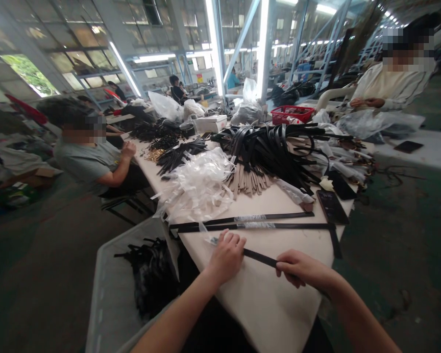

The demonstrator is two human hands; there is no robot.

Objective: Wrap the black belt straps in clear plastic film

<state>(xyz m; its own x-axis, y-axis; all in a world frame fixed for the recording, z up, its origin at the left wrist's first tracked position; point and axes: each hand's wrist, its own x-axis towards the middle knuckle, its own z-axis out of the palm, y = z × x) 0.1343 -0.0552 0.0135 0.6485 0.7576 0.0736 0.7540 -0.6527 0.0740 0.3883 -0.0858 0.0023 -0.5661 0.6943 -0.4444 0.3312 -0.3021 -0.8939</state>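
Two hands on one black leather strap [260, 257]. Left hand [226, 258]: fingers curled, closed over the strap's near end, where a scrap of clear film shows. Right hand [304, 268]: partly closed, holding the strap's far stretch. Under both: a white-topped work table [268, 314]. Just ahead: two black straps [250, 226], lying flat. Centre: a heap of black straps [268, 149], beside loose clear plastic film [194, 189]. Lower left: a grey bin [108, 299] holding black straps. Upper right: a seated co-worker's hands [365, 102].

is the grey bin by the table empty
Not empty: a heap of black straps lies inside the grey plastic bin, which stands beside the table's edge.
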